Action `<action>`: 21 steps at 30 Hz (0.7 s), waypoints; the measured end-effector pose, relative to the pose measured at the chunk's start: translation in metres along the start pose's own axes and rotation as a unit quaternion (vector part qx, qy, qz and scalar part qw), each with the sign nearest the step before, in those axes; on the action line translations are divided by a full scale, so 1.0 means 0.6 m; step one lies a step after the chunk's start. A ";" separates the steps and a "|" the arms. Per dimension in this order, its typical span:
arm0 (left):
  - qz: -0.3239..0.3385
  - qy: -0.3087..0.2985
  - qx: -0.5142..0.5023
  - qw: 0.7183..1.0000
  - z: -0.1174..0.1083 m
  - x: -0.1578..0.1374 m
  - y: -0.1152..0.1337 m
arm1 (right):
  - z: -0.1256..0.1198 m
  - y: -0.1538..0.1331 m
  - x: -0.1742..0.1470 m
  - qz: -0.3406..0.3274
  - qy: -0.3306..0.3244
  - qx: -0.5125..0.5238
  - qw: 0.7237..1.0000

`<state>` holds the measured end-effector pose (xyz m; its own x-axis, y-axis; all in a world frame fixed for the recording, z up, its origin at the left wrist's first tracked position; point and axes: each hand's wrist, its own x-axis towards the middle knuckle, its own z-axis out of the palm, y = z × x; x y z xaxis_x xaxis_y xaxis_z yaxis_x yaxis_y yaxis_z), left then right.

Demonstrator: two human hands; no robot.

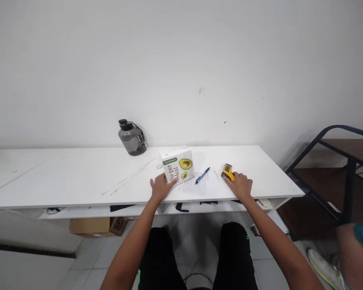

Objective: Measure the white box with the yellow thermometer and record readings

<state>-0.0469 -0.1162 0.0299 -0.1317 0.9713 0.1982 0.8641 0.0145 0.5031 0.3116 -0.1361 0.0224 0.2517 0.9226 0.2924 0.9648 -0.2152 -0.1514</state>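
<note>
My left hand (161, 188) grips the lower edge of a white box (175, 163) printed with avocados and "Su-per Meal". The box is tilted on the white table, with its printed face toward me. My right hand (241, 185) is closed around a yellow and black tape measure (228, 172) near the table's right part. Between the two hands, a blue pen (202, 176) lies on a sheet of paper (196, 187) with writing. Part of the sheet is hidden behind the box.
A dark translucent bottle (132, 139) stands on the white table (78, 173) near the wall. Under the tabletop, a shelf (199, 207) holds dark items, with a cardboard box (92, 226) below. A dark metal-framed rack (347, 181) and another person's leg (352, 253) are at the right.
</note>
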 end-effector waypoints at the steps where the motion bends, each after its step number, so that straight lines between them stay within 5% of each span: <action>1: -0.005 0.006 0.017 1.000 0.006 0.001 -0.005 | 0.007 0.004 0.000 -0.011 0.019 -0.009 1.000; 6: 0.039 0.003 0.059 0.997 0.020 -0.002 -0.019 | 0.017 0.008 -0.011 -0.030 0.065 -0.035 0.997; 21: 0.081 0.012 0.011 0.997 0.030 0.006 -0.033 | 0.012 0.007 -0.010 -0.027 0.052 -0.053 0.997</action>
<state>-0.0558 -0.1084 0.0055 -0.0005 0.9555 0.2951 0.8856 -0.1366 0.4439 0.3137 -0.1401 0.0133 0.2000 0.8968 0.3946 0.9785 -0.2035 -0.0335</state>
